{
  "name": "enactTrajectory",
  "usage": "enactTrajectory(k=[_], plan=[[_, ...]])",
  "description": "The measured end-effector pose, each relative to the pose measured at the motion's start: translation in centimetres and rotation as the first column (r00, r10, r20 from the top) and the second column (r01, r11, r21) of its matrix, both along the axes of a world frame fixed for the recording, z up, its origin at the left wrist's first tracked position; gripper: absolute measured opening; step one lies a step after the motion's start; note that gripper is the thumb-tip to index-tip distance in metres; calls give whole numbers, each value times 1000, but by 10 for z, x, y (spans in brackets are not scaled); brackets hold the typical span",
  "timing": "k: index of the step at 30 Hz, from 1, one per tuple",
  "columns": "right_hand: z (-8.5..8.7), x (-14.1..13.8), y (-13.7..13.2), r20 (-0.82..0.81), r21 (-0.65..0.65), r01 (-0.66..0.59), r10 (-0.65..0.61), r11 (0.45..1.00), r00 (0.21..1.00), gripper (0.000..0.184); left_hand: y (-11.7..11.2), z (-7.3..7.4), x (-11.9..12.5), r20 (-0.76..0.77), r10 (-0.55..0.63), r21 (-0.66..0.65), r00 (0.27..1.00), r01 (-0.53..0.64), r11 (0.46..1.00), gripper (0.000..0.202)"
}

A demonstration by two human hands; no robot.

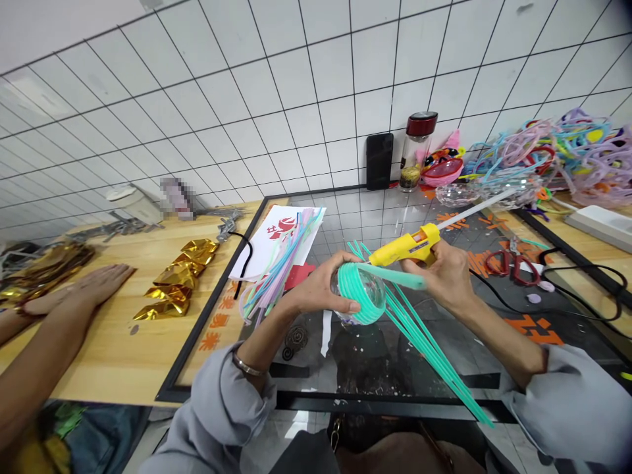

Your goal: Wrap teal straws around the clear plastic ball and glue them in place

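My left hand (316,288) is wrapped round a clear rounded plastic container (374,289) lying tilted, with turquoise pipe cleaner strips (353,286) coiled about its side. A yellow glue gun (405,247) is in my right hand (447,273), its nozzle close to the coiled edge; whether it touches I cannot tell. A white glue stick (476,209) sticks out of the gun's back. One turquoise strip (395,275) runs from the container to my right hand's fingers. More turquoise pipe cleaners (439,362) lie on the glass tabletop beneath.
Pastel pipe cleaners (279,263) rest on white paper (251,253) at left. Red-handled scissors (513,266) and a black cord (508,309) lie right. A phone (379,161), glass bottle (415,155) and pipe cleaner heap (553,158) are behind. Another person's hands (93,289) rest near gold foil (180,280).
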State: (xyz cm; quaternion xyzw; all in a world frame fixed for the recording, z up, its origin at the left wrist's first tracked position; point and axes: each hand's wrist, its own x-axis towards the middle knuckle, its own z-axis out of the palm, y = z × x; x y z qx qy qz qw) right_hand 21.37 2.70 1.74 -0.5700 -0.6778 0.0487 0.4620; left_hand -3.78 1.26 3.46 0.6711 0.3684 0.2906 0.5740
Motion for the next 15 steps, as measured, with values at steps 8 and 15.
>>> enactTrajectory(k=[8,15], plan=[[-4,0,0,28,10,-3,2,1000,1000,18,7,-6,-2,-51,5,101,999,0,995,77],[-6,2,2,76,2,19,-19,1000,997,15,5,-7,-3,-63,8,90,998,-2,996,78]])
